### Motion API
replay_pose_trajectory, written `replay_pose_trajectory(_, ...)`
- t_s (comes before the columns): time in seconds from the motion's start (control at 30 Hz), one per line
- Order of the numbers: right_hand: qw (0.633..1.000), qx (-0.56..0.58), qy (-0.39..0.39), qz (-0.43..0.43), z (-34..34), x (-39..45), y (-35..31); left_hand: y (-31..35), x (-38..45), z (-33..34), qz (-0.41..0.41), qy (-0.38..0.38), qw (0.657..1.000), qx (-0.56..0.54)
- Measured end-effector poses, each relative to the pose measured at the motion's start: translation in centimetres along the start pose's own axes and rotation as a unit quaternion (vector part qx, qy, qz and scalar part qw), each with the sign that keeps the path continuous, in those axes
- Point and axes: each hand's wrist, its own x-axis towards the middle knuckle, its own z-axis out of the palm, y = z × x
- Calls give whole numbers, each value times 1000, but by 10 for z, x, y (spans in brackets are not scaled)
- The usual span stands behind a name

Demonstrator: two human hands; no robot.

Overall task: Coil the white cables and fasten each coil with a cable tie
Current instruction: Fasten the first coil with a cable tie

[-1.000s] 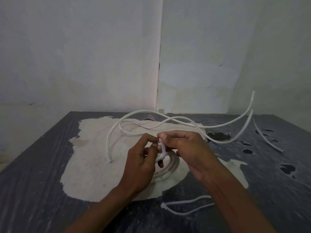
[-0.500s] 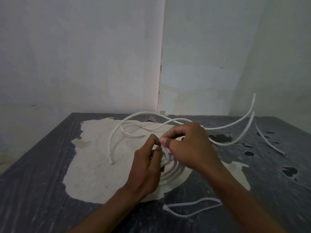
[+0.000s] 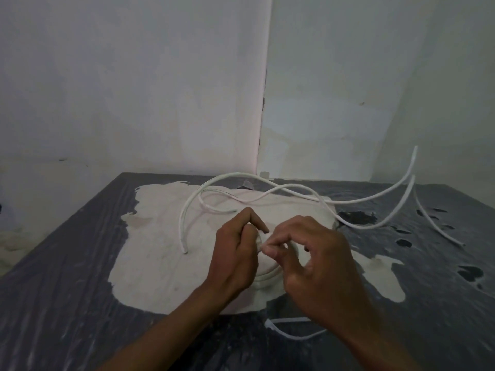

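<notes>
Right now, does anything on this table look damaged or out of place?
Yes. The dark table top is worn: a large pale patch sits mid-table with dark pits at right. Loose white cables sprawl uncoiled, some ends arching off the surface.

- A bare, unfinished room — a rough utility or work corner, not a furnished living space — is showing here.
- Two plain walls (image 3: 134,89) are meeting in a corner at upper centre, their paint looking patchy and stained.
- A dark worktable (image 3: 67,303) is filling the lower frame, its coating peeling away in a large pale patch (image 3: 160,250).
- Loose white cables (image 3: 294,192) are sprawling across it.
</notes>
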Motion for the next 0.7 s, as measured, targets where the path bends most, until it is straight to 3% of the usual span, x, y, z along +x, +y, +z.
replay_pose_trajectory(0.2,989,85,-38,116,-3,-8,1,-1,-4,2,12,14,1000,6)
replay_pose_trajectory(0.27,969,155,-68,180,-7,-9,-3,1,-4,1,23,17,999,19)
replay_pose_trajectory(0.37,864,323,-95,374,-11,-4,-9,7,-2,1,42,14,999,31)
replay_pose_trajectory(0.43,811,327,-130,467,-11,0,-8,10,-5,3,42,13,998,36)
replay_pose_trajectory(0.57,780,331,-215,486,-12,-1,-9,10,-11,4,33,3,999,43)
replay_pose_trajectory(0.7,787,337,-230,463,-18,-3,-6,10,-11,5,25,-6,999,34)
